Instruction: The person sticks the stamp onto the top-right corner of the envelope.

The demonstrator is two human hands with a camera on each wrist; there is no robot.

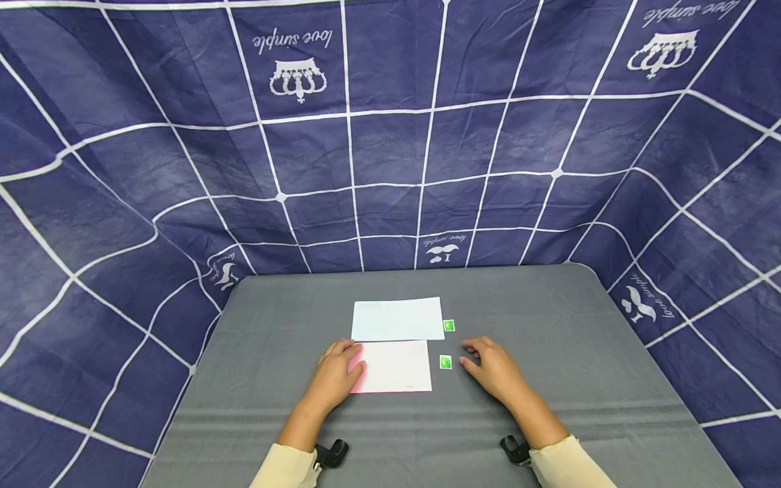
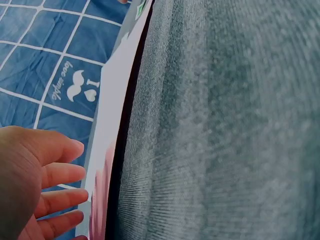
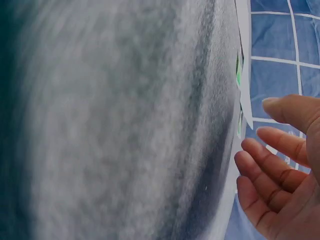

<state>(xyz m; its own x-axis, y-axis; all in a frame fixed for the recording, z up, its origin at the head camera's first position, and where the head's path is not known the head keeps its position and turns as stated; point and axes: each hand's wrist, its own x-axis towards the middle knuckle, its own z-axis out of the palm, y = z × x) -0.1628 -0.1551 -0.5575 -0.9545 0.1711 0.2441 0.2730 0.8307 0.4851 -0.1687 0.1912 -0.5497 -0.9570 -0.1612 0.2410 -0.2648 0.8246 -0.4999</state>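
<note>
Two envelopes lie flat on the grey table, one behind the other. The nearer envelope [image 1: 396,369] is white with pink along its left side; the farther envelope [image 1: 398,320] is pale blue. My left hand [image 1: 339,369] is at the near envelope's left end, fingers loosely spread and overlapping its corner in the head view. In the left wrist view the fingers hold nothing. One small green stamp [image 1: 445,362] lies right of the near envelope, another green stamp [image 1: 449,325] beside the far one. My right hand [image 1: 493,369] hovers right of the nearer stamp, fingers relaxed and holding nothing.
Grey cloth covers the table [image 1: 274,305], with creases along its front part. A navy curtain [image 1: 390,149] with white grid lines hangs behind it and on both sides. Black wrist mounts [image 1: 332,453] sit at both sleeve cuffs.
</note>
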